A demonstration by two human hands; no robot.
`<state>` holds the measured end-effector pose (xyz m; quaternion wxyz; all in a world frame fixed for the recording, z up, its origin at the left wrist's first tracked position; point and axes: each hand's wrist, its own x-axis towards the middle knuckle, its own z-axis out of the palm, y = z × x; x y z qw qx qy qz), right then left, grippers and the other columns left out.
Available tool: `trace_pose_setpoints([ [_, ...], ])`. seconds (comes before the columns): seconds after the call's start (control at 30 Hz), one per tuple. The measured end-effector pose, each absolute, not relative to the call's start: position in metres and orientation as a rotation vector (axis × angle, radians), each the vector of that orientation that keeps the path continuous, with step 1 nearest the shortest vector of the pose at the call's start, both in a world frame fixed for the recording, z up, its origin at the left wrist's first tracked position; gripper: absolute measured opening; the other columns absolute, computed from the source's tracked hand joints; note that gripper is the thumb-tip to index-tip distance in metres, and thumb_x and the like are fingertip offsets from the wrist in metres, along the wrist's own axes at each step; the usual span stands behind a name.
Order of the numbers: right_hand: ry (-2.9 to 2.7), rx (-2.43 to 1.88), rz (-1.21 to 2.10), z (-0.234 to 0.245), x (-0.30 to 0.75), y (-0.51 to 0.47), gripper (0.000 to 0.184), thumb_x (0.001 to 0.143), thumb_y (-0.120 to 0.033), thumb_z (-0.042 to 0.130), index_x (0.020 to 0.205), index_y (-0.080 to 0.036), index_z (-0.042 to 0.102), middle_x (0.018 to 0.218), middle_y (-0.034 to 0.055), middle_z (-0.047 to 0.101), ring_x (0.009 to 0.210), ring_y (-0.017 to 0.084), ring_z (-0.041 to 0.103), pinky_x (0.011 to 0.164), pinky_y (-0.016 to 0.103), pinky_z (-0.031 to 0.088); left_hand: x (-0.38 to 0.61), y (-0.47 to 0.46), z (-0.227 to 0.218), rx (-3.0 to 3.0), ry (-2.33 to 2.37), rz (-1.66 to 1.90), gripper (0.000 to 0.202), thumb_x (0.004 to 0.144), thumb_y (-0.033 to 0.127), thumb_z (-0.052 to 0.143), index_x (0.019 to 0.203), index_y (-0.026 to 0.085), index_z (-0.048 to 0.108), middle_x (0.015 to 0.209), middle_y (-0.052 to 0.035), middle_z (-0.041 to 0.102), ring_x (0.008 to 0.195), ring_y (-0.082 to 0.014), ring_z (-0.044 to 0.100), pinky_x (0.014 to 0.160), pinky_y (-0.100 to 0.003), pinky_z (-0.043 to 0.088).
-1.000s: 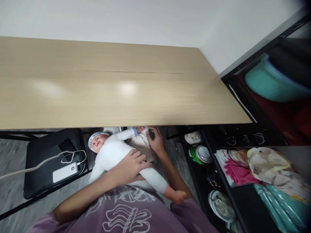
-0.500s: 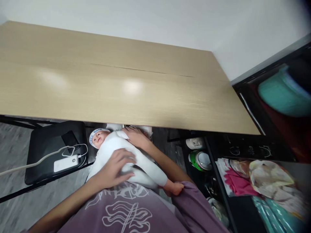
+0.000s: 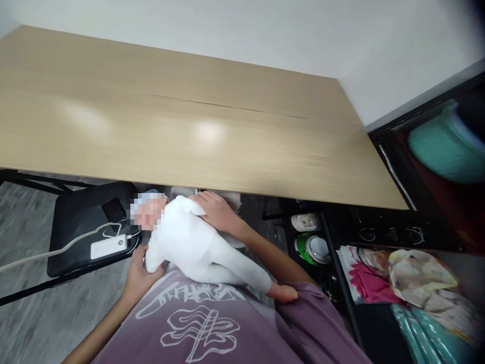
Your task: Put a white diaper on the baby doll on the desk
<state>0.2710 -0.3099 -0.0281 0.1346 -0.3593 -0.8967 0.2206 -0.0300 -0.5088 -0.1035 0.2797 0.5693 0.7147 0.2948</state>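
A baby doll (image 3: pixel 185 237) in a white full-body suit and a light headband lies across my lap, head to the left and bare feet to the right. My left hand (image 3: pixel 142 270) is wrapped round the doll's arm nearest me, thumb on the white sleeve. On the far side, my right hand (image 3: pixel 215 207) curls round the doll's other arm near the sleeve end, with the forearm running alongside the doll's body. The doll's head is blurred over.
A wooden table (image 3: pixel 235 151) stands in front of my lap. To the left a black stool (image 3: pixel 71 222) carries a white power bank (image 3: pixel 109 246), a cable and a dark phone (image 3: pixel 113 208). At right, a black shelf holds a green-banded can (image 3: pixel 308 248), pink cloth (image 3: pixel 366 283) and plastic bags.
My left hand has moved left from over the doll's belly and legs to its near arm, and closed round it. My right hand stays at the far arm. The view has shifted slightly.
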Motion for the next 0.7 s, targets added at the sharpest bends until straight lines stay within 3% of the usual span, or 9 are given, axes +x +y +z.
trace_pose_setpoints([
  [0.23,-2.362,-0.918,0.406,0.041,0.318,-0.356,0.051,0.104,-0.017,0.057,0.154,-0.024,0.063,0.13,0.0119,0.08,0.118,0.034,0.072,0.105,0.049,0.057,-0.041,-0.493,-0.077,1.856,1.701,1.179,0.068,0.079,0.05,0.091,0.141,0.044,0.062,0.129,-0.0114,0.077,0.118,-0.045,0.081,0.094,-0.071,0.071],
  [0.4,-2.215,-1.174,0.23,0.068,0.364,-0.362,0.047,0.093,-0.014,0.06,0.138,-0.025,0.068,0.118,0.0105,0.081,0.108,0.034,0.073,0.094,0.047,0.057,-0.034,-0.427,-0.024,2.077,1.564,0.934,0.072,0.087,0.053,0.086,0.148,0.028,0.057,0.124,-0.0143,0.084,0.107,-0.0421,0.087,0.083,-0.054,0.073],
  [0.53,-2.138,-1.508,0.137,0.064,0.388,-0.337,0.032,0.098,-0.024,0.062,0.128,-0.022,0.07,0.111,0.0141,0.081,0.102,0.037,0.074,0.084,0.043,0.053,-0.012,-0.351,0.023,2.151,1.524,0.639,0.07,0.088,0.057,0.082,0.146,0.026,0.059,0.126,-0.0136,0.086,0.11,-0.0408,0.086,0.086,-0.046,0.067],
  [0.7,-2.096,-1.873,0.218,0.048,0.396,-0.287,0.025,0.104,-0.036,0.066,0.124,-0.022,0.071,0.112,0.0164,0.085,0.096,0.037,0.076,0.076,0.038,0.046,0.005,-0.264,0.05,2.21,1.516,0.496,0.075,0.088,0.068,0.078,0.148,0.025,0.064,0.132,-0.0134,0.085,0.12,-0.044,0.081,0.091,-0.044,0.06],
])
